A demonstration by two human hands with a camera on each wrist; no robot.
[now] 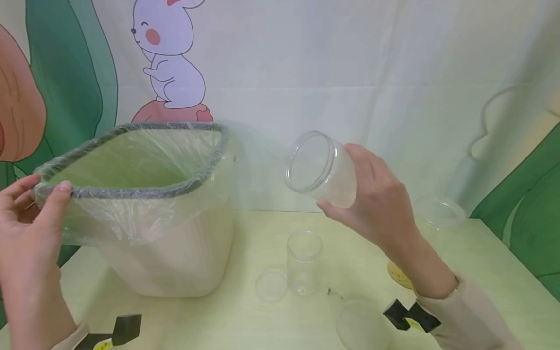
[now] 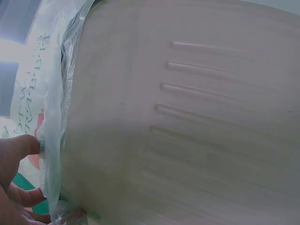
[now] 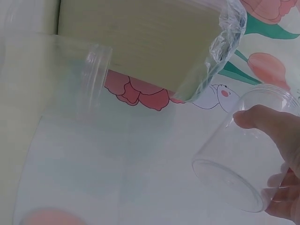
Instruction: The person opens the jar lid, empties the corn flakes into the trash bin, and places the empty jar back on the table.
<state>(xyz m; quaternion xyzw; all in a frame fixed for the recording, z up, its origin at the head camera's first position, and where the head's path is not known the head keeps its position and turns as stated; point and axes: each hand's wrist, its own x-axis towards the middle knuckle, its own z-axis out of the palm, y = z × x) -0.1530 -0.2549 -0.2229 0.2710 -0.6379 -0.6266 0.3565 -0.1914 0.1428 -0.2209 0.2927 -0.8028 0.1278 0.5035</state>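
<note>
In the head view, your right hand [image 1: 378, 194] held a clear jar [image 1: 321, 167] aloft, fingers and thumb curled round its base end, the jar tilted with its mouth toward nine o'clock, on the side of the lined bin [image 1: 183, 257] but apart from it. Your left hand [image 1: 30, 238] pinched the bin's grey rim [image 1: 127, 193] near eight o'clock of its opening. Below the held jar, at six o'clock, a second jar [image 1: 305, 262] stood upright on the table [image 1: 210, 321], a small disc [image 1: 271, 287] just beside it at eight and dark specks [image 1: 334, 292] near four. A steady rim and an even, light grip probably served you best; squeezing that smooth wall could have let it slip, and dropping your wrist risked knocking the second jar. In the left wrist view, your thumb and fingertips gripped the liner [image 2: 54, 117] edge at eight o'clock; pulling there might have dragged it loose. In the right wrist view, the held jar lay at four o'clock, see-through, the bin's opening at twelve and a blurred clear container [image 3: 51, 75] at ten, which called for care with your forearm.
</note>
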